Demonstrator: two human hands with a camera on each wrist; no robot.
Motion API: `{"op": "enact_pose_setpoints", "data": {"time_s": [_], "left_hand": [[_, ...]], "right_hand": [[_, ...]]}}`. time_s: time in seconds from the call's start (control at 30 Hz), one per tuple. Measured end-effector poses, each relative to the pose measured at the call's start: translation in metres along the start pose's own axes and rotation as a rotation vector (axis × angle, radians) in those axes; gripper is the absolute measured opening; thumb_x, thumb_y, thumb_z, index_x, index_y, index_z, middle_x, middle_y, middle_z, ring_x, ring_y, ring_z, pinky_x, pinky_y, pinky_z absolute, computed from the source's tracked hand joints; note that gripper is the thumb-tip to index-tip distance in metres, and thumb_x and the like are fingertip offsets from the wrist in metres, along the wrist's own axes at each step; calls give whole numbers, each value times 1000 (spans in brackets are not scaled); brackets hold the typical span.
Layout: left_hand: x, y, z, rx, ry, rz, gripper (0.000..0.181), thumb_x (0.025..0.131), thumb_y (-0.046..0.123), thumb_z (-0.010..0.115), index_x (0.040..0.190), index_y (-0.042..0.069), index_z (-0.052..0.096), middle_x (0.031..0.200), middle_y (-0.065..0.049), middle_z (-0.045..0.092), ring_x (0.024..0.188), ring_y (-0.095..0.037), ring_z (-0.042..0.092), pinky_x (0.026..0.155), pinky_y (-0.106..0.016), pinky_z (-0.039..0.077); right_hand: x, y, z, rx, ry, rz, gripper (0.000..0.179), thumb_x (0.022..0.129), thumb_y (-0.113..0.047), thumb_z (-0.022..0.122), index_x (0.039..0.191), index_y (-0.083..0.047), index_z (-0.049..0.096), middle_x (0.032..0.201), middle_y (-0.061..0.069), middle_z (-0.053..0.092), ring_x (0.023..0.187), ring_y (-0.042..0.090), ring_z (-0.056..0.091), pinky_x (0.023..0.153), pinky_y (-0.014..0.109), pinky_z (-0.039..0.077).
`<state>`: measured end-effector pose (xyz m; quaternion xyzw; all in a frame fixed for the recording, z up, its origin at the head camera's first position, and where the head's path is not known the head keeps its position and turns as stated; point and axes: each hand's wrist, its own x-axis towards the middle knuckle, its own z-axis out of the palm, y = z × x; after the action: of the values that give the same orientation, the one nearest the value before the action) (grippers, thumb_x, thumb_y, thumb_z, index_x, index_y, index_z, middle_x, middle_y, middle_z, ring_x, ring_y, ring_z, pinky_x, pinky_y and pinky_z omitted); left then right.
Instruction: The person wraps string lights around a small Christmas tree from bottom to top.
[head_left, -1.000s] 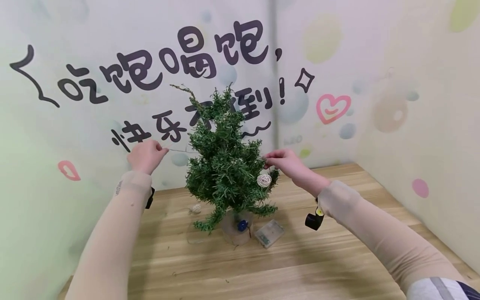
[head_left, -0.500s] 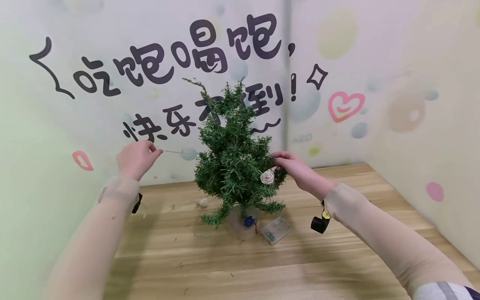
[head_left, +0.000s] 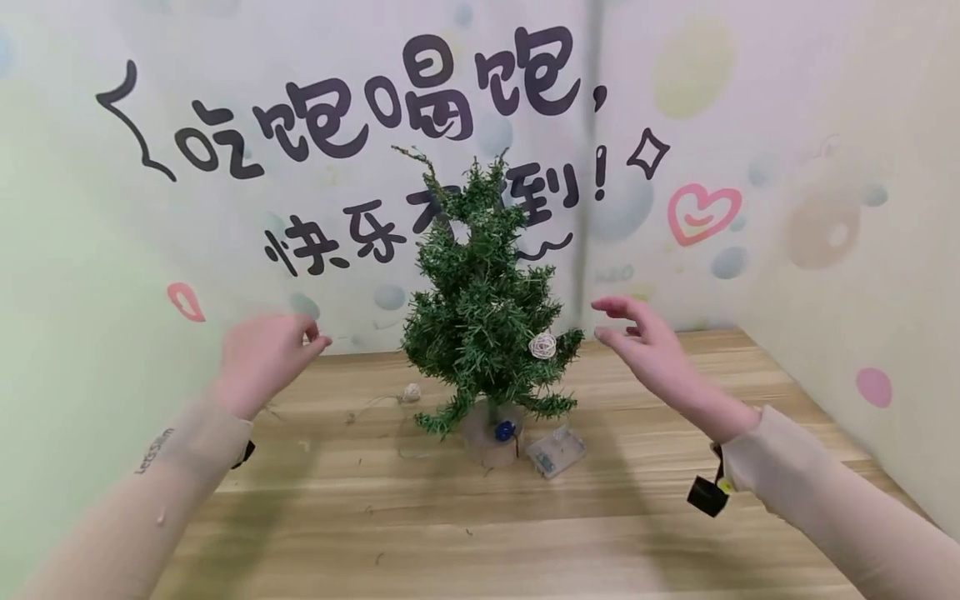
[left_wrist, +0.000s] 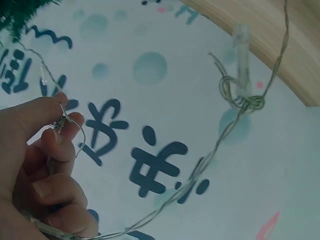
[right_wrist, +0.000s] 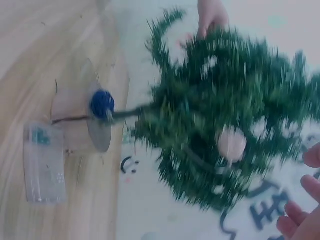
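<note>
A small green artificial Christmas tree stands upright on a round base. Left of it, my left hand pinches the thin wire of a string light between thumb and finger. Wire runs from there toward the branches, and a loop with a clear bulb hangs close to the camera. My right hand is held in the air at the tree's right, fingers parted from the branches and nothing in them. A white wicker ball sits on the right-hand branches; a blue ball is at the base.
A clear battery box lies on the wooden table, right of the base. Another pale ball with thin wire lies behind and left of it. Printed walls close in the back and both sides.
My right hand has let go of the branches and moved away to the right. My left hand has dropped lower and keeps its pinch on the wire. The head view has shifted slightly.
</note>
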<state>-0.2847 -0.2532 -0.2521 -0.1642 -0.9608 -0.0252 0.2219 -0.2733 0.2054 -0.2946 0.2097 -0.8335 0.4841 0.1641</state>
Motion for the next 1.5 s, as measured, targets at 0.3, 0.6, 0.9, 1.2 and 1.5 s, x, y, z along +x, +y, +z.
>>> {"op": "enact_pose_setpoints", "data": {"time_s": [0.3, 0.6, 0.9, 1.2, 1.5], "left_hand": [[-22, 41, -3, -75, -75, 58, 20, 91, 25, 66, 81, 9, 70, 67, 3, 63, 48, -9, 46, 48, -29, 41], [-32, 68, -6, -267, -125, 77, 18, 91, 32, 67, 83, 17, 74, 74, 9, 65, 58, -5, 53, 57, -29, 47], [-25, 76, 10, -672, -249, -30, 19, 91, 28, 68, 88, 10, 74, 68, 3, 60, 55, -13, 48, 52, -28, 44], [-24, 90, 27, -985, -357, -108, 22, 91, 19, 67, 102, 0, 70, 71, -7, 60, 53, -14, 52, 49, -27, 49], [-30, 88, 33, -1026, -376, -79, 35, 92, 18, 66, 119, -5, 63, 81, -7, 68, 68, -22, 60, 60, -34, 55]], "right_hand": [[-40, -42, 42, -106, -130, -440, 29, 86, -4, 69, 115, -6, 63, 122, 2, 60, 115, 21, 54, 100, 43, 42], [-61, -60, 112, 35, -498, -296, 38, 92, -25, 66, 125, -8, 61, 125, 1, 61, 104, 10, 58, 88, 26, 50], [-48, -56, 198, 454, -683, 113, 62, 96, -19, 60, 150, -6, 32, 153, 8, 35, 136, 23, 38, 108, 38, 35], [-48, -61, 235, 628, -744, 219, 55, 96, -16, 58, 147, -8, 39, 146, 9, 45, 133, 26, 42, 106, 38, 37], [-54, -67, 229, 718, -812, 122, 27, 100, -9, 50, 111, 11, 64, 107, 22, 68, 95, 32, 68, 90, 29, 50]]}}
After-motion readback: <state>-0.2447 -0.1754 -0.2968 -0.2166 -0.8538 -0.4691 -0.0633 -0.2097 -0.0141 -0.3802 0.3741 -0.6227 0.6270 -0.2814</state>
